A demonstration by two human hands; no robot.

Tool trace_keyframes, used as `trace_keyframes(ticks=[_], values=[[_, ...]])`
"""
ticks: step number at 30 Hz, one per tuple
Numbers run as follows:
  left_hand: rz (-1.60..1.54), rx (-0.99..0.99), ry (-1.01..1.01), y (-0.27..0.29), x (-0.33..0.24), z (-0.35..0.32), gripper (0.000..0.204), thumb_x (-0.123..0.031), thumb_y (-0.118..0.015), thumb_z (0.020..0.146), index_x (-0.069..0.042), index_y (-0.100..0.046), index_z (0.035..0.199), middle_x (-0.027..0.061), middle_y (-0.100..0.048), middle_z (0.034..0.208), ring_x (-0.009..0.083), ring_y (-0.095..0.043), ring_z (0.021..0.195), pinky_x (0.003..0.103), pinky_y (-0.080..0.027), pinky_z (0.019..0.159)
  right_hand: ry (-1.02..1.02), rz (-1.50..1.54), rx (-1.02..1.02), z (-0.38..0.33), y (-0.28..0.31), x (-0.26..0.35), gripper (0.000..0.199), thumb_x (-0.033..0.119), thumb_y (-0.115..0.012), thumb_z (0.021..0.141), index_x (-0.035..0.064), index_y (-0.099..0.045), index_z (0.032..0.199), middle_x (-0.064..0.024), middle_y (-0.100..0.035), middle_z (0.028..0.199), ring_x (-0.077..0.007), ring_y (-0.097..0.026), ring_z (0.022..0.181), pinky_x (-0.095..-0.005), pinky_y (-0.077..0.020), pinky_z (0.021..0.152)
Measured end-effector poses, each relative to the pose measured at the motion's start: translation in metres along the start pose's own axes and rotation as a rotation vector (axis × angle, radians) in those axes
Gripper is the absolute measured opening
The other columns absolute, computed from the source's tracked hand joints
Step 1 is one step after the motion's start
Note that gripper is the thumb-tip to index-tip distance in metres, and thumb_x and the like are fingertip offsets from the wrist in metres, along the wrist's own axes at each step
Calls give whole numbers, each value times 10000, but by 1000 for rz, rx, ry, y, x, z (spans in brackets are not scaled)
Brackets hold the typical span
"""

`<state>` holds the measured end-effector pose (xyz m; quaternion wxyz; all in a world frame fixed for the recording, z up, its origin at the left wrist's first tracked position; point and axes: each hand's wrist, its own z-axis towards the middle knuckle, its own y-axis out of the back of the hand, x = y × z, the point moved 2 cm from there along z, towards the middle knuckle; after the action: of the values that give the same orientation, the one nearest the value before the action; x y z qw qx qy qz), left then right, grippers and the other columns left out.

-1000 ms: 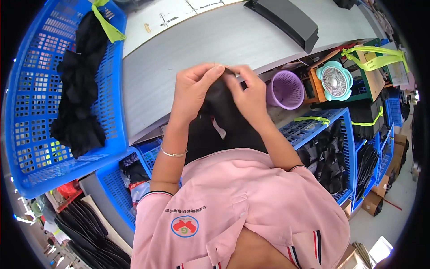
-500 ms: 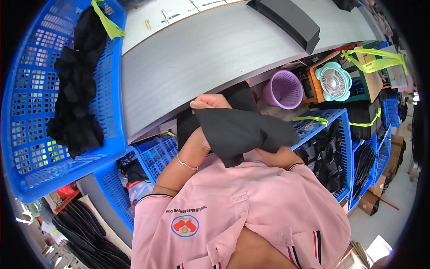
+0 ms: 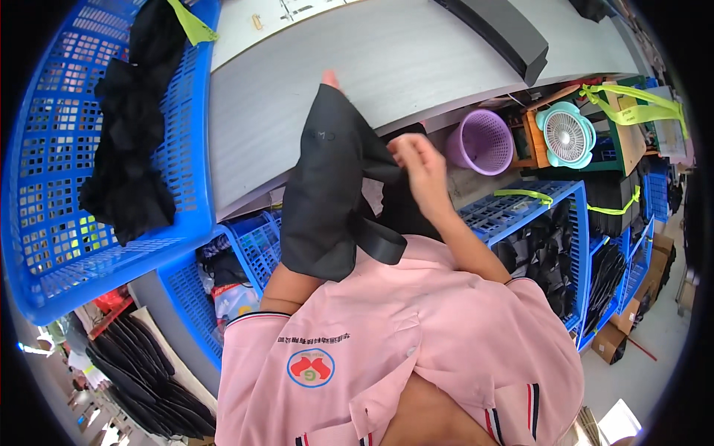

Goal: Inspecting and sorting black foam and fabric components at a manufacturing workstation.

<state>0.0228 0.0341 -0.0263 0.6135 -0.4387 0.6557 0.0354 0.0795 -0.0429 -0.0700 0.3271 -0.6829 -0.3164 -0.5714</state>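
A black fabric piece (image 3: 320,201) with a webbing loop (image 3: 381,241) at its lower right hangs in front of my chest, over my left forearm. My left hand (image 3: 330,79) is mostly hidden behind the fabric; only a bit of finger shows past its top corner, where the cloth is gripped. On the right, my right hand (image 3: 424,167) has its fingers curled together at the fabric's right edge. More black material (image 3: 405,204) lies below my right hand, near the table's edge.
A grey table (image 3: 260,126) spans ahead, with a dark grey block (image 3: 506,33) on it. At left stands a blue basket (image 3: 197,149) with black fabric. A purple bin (image 3: 482,141), a turquoise fan (image 3: 567,135) and blue crates (image 3: 580,245) of black pieces are at right.
The fabric has been turned upright and moved left, now covering my left forearm, and its loop shows. My left hand has gone farther ahead; my right hand has come out from beneath the cloth.
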Motion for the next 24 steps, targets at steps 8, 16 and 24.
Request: trace_keyframes(ticks=[8,16,24], values=[[9,34,-17,15,17,12,409,-255,-458,1062,-16,-495,1392,77,-541,1386,184,-500,1268,314,-382,1088,32,-46,388,1,0,49,189,117,-695,894,-40,-672,997,-42,-643,961,-136,-600,894,-295,-484,813],[22,54,-48,46,28,-12,399,-249,-470,1057,-16,-507,1379,79,-551,1372,184,-513,1250,315,-392,1075,-122,517,363,22,8,74,260,158,-658,949,-34,-692,1122,-58,-671,1111,-109,-610,1011,-285,-472,904],[11,35,-104,66,44,-10,389,-243,-481,1052,-15,-518,1366,81,-561,1358,184,-525,1232,316,-403,1063,190,65,88,40,17,80,340,153,-659,941,-9,-622,1237,-99,-666,1174,-179,-645,1058,-321,-484,937]])
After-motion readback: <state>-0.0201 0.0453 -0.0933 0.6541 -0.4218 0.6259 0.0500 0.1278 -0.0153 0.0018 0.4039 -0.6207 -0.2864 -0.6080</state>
